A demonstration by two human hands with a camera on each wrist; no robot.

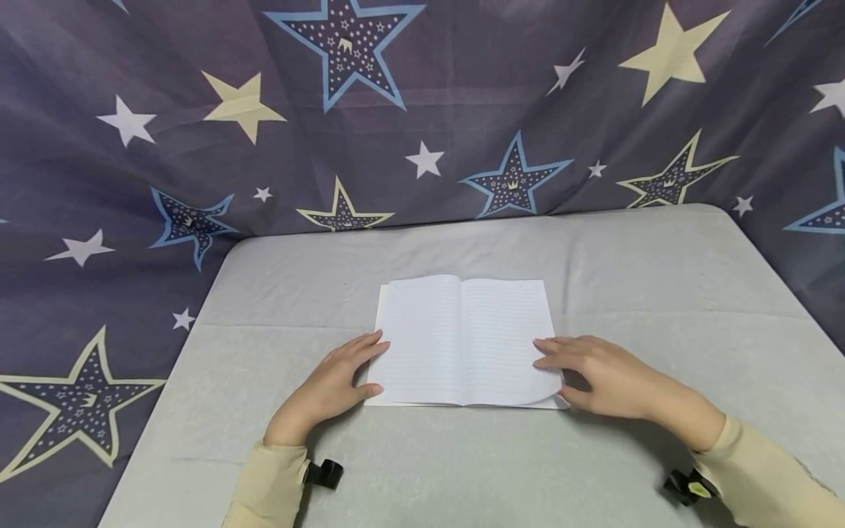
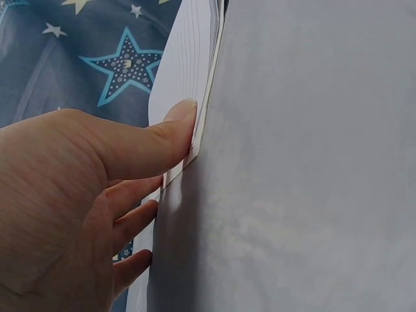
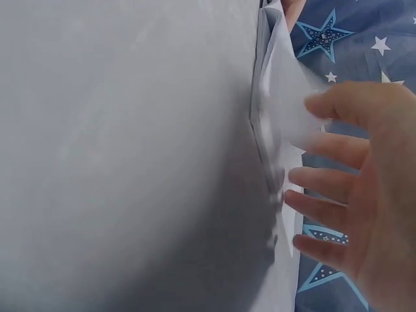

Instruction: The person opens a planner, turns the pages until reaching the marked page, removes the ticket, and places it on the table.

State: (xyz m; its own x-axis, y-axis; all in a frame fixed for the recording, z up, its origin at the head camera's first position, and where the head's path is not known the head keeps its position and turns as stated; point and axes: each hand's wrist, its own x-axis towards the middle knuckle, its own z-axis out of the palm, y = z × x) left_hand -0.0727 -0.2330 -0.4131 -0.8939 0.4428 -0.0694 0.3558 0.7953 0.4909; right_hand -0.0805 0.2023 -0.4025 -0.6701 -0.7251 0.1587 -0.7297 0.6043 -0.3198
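An open notebook (image 1: 422,337) with lined white pages lies flat on the grey cloth. My left hand (image 1: 337,381) rests at its left edge. In the left wrist view the thumb (image 2: 179,130) of that hand lies on the page near the corner, and the other fingers are spread along the edge. My right hand (image 1: 601,374) is at the right edge, its fingertips over the right page (image 1: 505,337). That page's lower corner curls up slightly. In the right wrist view the right hand (image 3: 364,169) is blurred, with fingers spread loosely beside the pages.
A grey cloth (image 1: 462,469) covers the table, with a crease across it. Behind and beside the table hangs a dark curtain (image 1: 370,139) printed with stars. A black strap device (image 1: 325,474) is on the left wrist and another (image 1: 686,488) on the right.
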